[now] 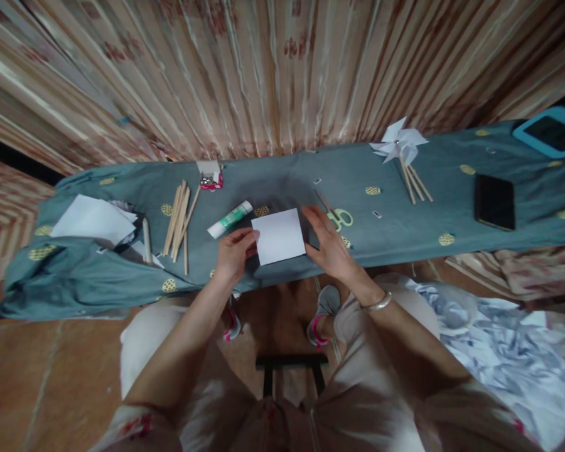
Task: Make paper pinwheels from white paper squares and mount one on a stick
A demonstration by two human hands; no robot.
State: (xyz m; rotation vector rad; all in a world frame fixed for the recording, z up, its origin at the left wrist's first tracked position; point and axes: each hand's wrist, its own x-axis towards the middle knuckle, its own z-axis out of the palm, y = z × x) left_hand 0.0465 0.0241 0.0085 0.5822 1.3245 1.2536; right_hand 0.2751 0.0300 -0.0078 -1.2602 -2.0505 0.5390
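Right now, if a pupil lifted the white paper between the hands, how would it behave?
The white paper looks thin and small, so probably light. It lies flat with straight edges, suggesting some crispness. Lifted only by the edge at the left hand, its opposite side might droop.

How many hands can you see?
2. The left hand holds the white paper at its left edge, and the right hand is spread open at the paper's right edge. Both show clearly, and I see no others.
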